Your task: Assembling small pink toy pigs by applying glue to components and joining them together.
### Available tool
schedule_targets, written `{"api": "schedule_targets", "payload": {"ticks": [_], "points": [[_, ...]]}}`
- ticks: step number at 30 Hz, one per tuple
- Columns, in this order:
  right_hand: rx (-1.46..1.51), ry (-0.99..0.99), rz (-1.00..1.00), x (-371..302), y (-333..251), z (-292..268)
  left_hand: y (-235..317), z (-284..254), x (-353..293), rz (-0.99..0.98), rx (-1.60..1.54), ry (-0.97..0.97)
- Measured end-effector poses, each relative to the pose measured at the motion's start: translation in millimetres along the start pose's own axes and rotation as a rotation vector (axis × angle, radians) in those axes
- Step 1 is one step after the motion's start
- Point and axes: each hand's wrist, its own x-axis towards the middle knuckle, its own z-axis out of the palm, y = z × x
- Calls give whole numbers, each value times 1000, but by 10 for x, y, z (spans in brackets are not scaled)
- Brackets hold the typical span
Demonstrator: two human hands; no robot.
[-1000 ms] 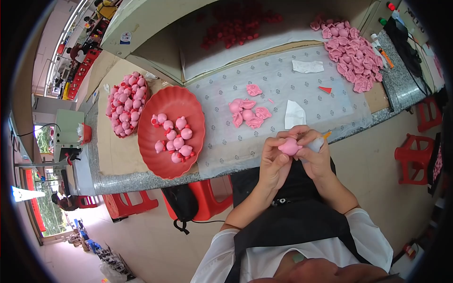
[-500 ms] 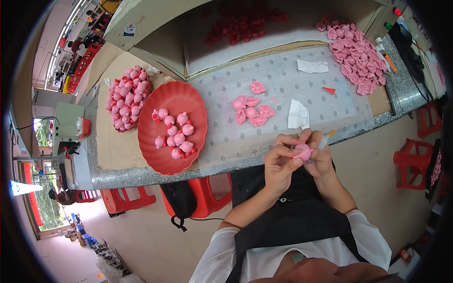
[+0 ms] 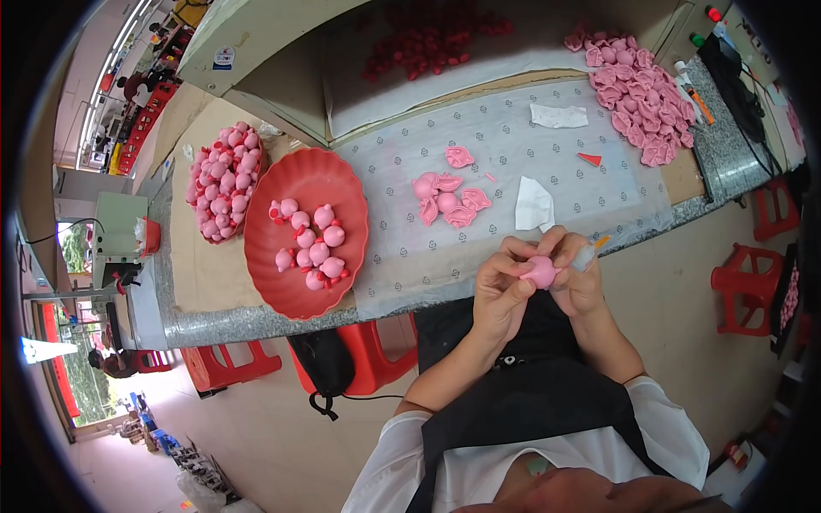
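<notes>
A rounded pink plastic piece [image 3: 542, 272], with small pointed bits at its sides, is held up over the table's front edge. My left hand [image 3: 500, 295] pinches one side of it between thumb and fingers. On the other side, the fingertips of my right hand [image 3: 578, 289] grip it too. Tucked in the right hand is a small translucent bottle [image 3: 585, 256] with a thin orange-yellow tip. Just beyond my hands lies a folded white paper [image 3: 534, 205]. Farther left, several loose pink balls and curled pink shell pieces [image 3: 459, 215] rest on the printed sheet.
A red scalloped dish [image 3: 263, 289] holds several pink-and-red figures; a fuller container of figures [image 3: 224, 184] sits behind it. Pink shell pieces [image 3: 641, 103] are heaped at the back right. Red parts [image 3: 419, 51] lie inside the grey booth [image 3: 282, 98]. Red stools [image 3: 746, 286] stand beyond the table.
My fingers have turned the pink piece, so more of its rounded face and its pointed sides show. The bottle stays in my right hand. The whole view has shifted slightly.
</notes>
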Motion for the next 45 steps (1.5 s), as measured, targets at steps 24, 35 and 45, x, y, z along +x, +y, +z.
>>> {"api": "schedule_targets", "payload": {"ticks": [24, 35, 45], "points": [[-643, -64, -160, 21, -66, -68, 226, 197, 75, 565, 1480, 19], [-1032, -134, -100, 130, -515, 298, 328, 97, 92, -276, 319, 161], [-979, -311, -48, 239, -450, 18, 83, 84, 91, -418, 14, 216]]}}
